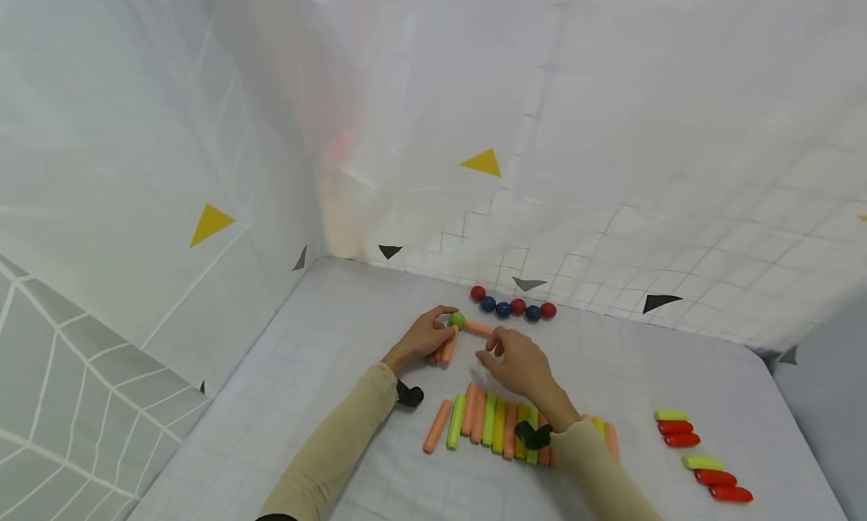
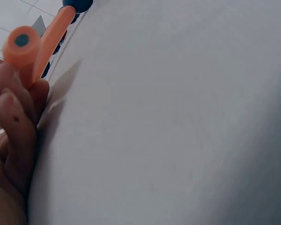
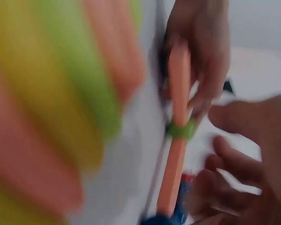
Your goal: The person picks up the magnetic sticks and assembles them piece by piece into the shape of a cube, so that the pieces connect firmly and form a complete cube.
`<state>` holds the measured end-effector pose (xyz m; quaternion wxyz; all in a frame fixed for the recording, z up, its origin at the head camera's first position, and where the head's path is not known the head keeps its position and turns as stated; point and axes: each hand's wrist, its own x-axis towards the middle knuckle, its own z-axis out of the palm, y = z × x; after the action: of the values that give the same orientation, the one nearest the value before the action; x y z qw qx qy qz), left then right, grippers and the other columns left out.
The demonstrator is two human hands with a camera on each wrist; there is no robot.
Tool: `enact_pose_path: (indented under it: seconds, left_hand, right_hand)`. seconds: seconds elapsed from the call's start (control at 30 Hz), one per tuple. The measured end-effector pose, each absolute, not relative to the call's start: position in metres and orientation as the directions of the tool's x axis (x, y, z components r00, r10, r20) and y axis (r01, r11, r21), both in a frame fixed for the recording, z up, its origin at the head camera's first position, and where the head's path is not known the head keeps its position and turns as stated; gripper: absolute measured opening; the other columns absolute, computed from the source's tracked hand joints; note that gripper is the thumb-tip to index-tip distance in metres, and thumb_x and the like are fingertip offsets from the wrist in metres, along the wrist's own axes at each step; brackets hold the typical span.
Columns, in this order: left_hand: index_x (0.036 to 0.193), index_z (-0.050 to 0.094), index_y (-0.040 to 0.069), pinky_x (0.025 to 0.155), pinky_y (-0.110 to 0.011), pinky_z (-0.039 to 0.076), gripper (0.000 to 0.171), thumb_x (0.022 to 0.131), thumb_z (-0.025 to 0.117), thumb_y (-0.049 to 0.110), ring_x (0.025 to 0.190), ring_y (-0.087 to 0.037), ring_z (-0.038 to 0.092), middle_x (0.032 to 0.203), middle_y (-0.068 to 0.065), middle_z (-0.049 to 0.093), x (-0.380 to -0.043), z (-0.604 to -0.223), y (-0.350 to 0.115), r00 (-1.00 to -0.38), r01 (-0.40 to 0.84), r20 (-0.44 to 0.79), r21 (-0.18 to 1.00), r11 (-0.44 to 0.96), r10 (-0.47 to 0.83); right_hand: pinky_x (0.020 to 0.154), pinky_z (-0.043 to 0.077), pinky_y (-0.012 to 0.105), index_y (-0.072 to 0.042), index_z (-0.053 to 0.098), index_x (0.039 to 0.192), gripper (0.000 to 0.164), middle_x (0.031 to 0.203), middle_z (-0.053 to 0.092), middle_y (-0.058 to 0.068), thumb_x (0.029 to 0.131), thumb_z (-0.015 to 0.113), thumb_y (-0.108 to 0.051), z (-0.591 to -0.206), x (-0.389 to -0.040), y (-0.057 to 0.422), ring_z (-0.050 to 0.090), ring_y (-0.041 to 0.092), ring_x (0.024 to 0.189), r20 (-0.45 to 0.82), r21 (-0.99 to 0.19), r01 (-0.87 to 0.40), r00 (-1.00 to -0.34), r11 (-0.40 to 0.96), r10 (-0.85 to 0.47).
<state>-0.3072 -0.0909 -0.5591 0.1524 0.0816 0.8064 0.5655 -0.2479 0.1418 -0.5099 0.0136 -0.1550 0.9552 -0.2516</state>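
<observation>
My left hand (image 1: pixel 423 336) grips a green ball (image 1: pixel 457 320), with fingertips at its side and top. Two orange rods meet at that ball: one rod (image 1: pixel 448 349) points toward me beside the left fingers, the other rod (image 1: pixel 479 327) runs right. A blue ball (image 2: pixel 78 4) caps the far end of the second rod in the left wrist view; the right fingers hide it in the head view. My right hand (image 1: pixel 520 363) is beside that end, and in the right wrist view its thumb and loosely bent fingers (image 3: pixel 234 122) stand apart with nothing between them.
Several red and blue balls (image 1: pixel 518 306) line the back near the wall. A row of orange, green and yellow rods (image 1: pixel 489 419) lies in front, partly under the right forearm. At right lie two groups of yellow-green and red sticks (image 1: pixel 714 477).
</observation>
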Motion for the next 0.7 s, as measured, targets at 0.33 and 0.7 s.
enact_pose_path:
  seconds: [0.33,0.7]
  left_hand:
    - [0.155,0.051,0.016,0.043,-0.026,0.044,0.052,0.105,0.063,0.021,0.044,-0.011,0.051,0.066,-0.002,0.058,-0.307,-0.562,-0.091,-0.939,-0.029,-0.140,0.943,0.332,0.314]
    - [0.154,0.052,0.019,0.044,-0.026,0.044,0.050,0.106,0.063,0.023,0.045,-0.011,0.052,0.067,-0.002,0.058,-0.307,-0.563,-0.092,-0.942,-0.029,-0.146,0.933,0.358,0.303]
  right_hand:
    - [0.057,0.042,0.031,-0.018,0.069,0.097,0.032,0.070,0.061,-0.005,0.094,0.077,-0.049,-0.521,-0.219,0.114,0.054,0.015,0.060,-0.204,-0.469,-0.275,-0.891,0.840,-0.406]
    - [0.058,0.039,0.030,-0.026,0.064,0.081,0.045,0.078,0.055,-0.005,0.082,0.081,-0.067,-0.521,-0.213,0.113,0.050,0.014,0.067,-0.102,-0.445,-0.410,-0.860,0.796,-0.500]
